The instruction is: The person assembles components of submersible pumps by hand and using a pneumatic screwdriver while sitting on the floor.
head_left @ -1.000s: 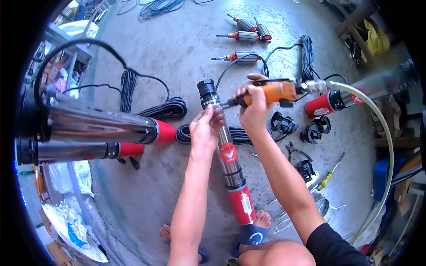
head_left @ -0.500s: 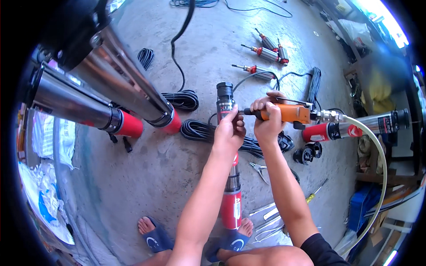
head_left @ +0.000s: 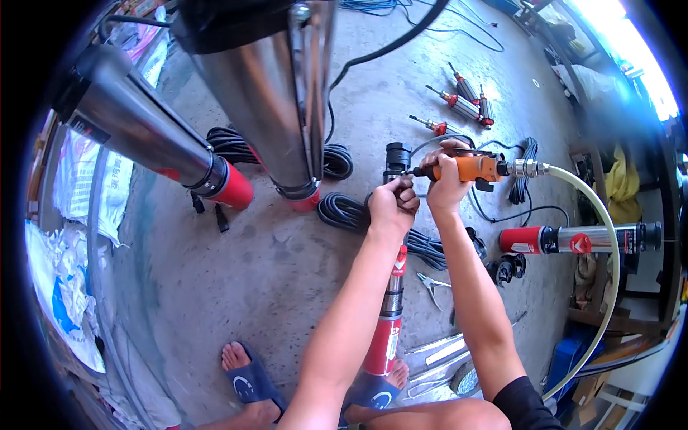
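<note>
A long steel pump (head_left: 392, 287) with a red lower end stands upright on the concrete floor between my feet. My left hand (head_left: 394, 203) is closed around its upper body just under the black top cap (head_left: 397, 157). My right hand (head_left: 446, 185) grips an orange air-powered screwdriver (head_left: 474, 169), held level with its bit against the pump's top. A pale hose (head_left: 600, 236) runs from the tool's rear, curving down to the right.
Two big steel pumps with red ends (head_left: 172, 150) (head_left: 279, 122) lean in at upper left. Black coiled cables (head_left: 344, 211) lie behind. Another pump (head_left: 580, 240) lies at right, rotors (head_left: 466, 100) farther back, pliers (head_left: 432, 284) and metal parts by my feet.
My view has tilted so the big steel pumps loom closer at upper left. Both hands stay on the upright pump and the orange tool, in much the same grip.
</note>
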`<state>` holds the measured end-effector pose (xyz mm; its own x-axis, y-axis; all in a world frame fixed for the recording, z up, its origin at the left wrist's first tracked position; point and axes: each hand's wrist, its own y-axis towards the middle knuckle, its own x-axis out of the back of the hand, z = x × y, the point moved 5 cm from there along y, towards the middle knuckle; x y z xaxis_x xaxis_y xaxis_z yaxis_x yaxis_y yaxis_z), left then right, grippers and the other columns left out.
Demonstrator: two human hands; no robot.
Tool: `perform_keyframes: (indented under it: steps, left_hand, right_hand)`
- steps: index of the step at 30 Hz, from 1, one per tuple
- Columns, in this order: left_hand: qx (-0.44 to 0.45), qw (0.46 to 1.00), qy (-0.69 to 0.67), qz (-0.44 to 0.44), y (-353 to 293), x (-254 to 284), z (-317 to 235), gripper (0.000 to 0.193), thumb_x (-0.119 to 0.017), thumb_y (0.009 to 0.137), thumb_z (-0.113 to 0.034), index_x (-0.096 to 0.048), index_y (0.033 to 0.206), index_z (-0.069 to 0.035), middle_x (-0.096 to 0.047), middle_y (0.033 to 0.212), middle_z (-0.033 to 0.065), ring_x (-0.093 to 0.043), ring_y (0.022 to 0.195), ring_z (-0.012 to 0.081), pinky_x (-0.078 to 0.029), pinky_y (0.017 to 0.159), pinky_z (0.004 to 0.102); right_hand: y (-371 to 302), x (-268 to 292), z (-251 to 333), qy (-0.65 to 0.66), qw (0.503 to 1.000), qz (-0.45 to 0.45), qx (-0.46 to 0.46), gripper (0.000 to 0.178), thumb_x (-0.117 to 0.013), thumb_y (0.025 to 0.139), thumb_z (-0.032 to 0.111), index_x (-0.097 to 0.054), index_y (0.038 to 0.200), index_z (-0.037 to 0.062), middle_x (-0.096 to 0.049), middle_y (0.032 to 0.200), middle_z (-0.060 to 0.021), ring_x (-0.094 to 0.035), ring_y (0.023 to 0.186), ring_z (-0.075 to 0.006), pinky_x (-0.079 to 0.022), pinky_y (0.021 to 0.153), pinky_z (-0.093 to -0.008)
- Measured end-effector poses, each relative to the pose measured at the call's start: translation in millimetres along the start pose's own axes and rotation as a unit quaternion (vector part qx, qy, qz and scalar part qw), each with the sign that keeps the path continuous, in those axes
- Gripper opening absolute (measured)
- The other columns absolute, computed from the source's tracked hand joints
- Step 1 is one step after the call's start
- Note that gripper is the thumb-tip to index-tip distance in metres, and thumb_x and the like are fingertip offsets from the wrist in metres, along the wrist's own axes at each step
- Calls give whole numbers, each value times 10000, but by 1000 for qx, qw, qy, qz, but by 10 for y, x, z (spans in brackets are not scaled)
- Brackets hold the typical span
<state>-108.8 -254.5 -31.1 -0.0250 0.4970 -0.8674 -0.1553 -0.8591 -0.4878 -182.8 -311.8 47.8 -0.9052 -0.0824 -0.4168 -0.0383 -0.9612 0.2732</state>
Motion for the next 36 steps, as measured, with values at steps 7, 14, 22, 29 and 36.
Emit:
perform_keyframes:
  steps: [7, 14, 22, 29, 36]
  left_hand:
    - [-394, 594, 687, -143, -1211, 329, 13, 475, -751, 825, -244, -562, 1134, 63, -582, 1026, 172, -583, 908, 283, -478, 779, 370]
    - [-215, 484, 829, -179, -1663, 979, 469, 985, -840, 701, -256, -252, 1427, 55, -465, 1290, 284, -474, 1194, 430, -385, 1049, 488]
    - [-222, 431, 847, -217, -1722, 1006, 506, 930, -818, 722, -254, -301, 1428, 61, -492, 1275, 239, -512, 1166, 384, -423, 1020, 447]
    - [-165, 394, 872, -240, -1598, 847, 611, 1006, -888, 651, -342, -318, 1406, 0, -500, 1237, 213, -530, 1153, 391, -446, 997, 461]
    - [-177, 403, 872, -214, -1741, 996, 115, 903, -897, 626, -306, -399, 1309, 12, -519, 1180, 225, -541, 1094, 410, -455, 964, 482]
  right_hand:
    - [120, -114, -47, -102, 993, 55, -5, 165, -571, 827, -43, -532, 983, -11, -579, 737, -60, -569, 605, -124, -486, 571, -264]
    - [67, -256, -90, -139, 988, 72, -7, 104, -588, 825, -26, -549, 915, 8, -579, 732, -52, -572, 590, -115, -479, 543, -252]
    - [43, -181, -215, -133, 989, 67, -19, 116, -596, 815, -18, -540, 914, 5, -574, 718, -62, -573, 573, -131, -484, 524, -256]
    - [159, -28, 80, -174, 985, -10, 20, 177, -600, 816, -8, -572, 990, -19, -607, 727, -58, -601, 578, -138, -491, 548, -263]
    - [-1147, 333, 1455, -200, 968, -113, 98, 352, -520, 884, 225, -507, 1144, -12, -585, 895, -106, -616, 835, -193, -513, 799, -329]
